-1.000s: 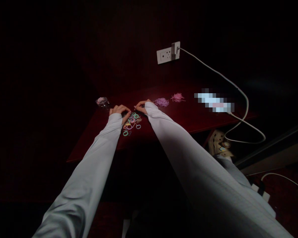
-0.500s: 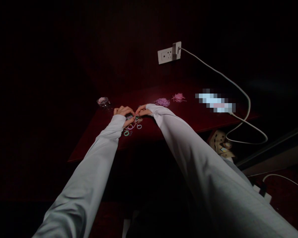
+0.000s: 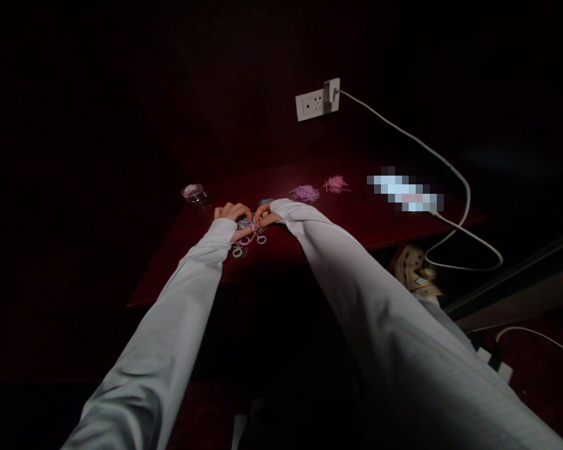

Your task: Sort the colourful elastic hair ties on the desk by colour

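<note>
One dark red table (image 3: 356, 219) across mid-frame; over it, at centre, one left hand (image 3: 231, 214) and one right hand (image 3: 265, 214), fingers curled in close to each other, and from here I cannot tell whether either pinches anything. Also: one clear jar (image 3: 196, 194), left of centre; one purple heap (image 3: 306, 194) and smaller pink heap (image 3: 336, 184), right of centre. Lastly, small coloured rings (image 3: 244, 243) at centre, partly hidden by the hands.
</note>
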{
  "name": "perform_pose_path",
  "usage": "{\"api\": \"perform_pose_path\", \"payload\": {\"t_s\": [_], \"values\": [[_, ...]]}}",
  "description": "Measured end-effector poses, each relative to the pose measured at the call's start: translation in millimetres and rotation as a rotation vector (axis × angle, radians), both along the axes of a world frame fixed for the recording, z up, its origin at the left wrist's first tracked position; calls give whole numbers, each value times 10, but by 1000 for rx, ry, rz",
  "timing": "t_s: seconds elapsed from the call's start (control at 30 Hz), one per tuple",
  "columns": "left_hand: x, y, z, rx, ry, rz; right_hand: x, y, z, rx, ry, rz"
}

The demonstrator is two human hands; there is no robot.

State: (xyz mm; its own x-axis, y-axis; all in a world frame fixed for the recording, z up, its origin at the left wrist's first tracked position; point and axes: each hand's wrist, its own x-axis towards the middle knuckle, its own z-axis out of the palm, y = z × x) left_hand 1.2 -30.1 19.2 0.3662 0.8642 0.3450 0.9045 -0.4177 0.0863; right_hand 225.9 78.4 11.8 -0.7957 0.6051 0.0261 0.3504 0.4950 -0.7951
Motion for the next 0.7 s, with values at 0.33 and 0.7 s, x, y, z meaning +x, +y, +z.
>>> {"api": "perform_pose_path", "payload": {"t_s": [0.33,0.7], "values": [[27,-10,30,-17,-23,11,56,-102,99,50,-22,-37],[113,-63,53,7,-49,51,-59,-22,-14,-82,90,-67]]}}
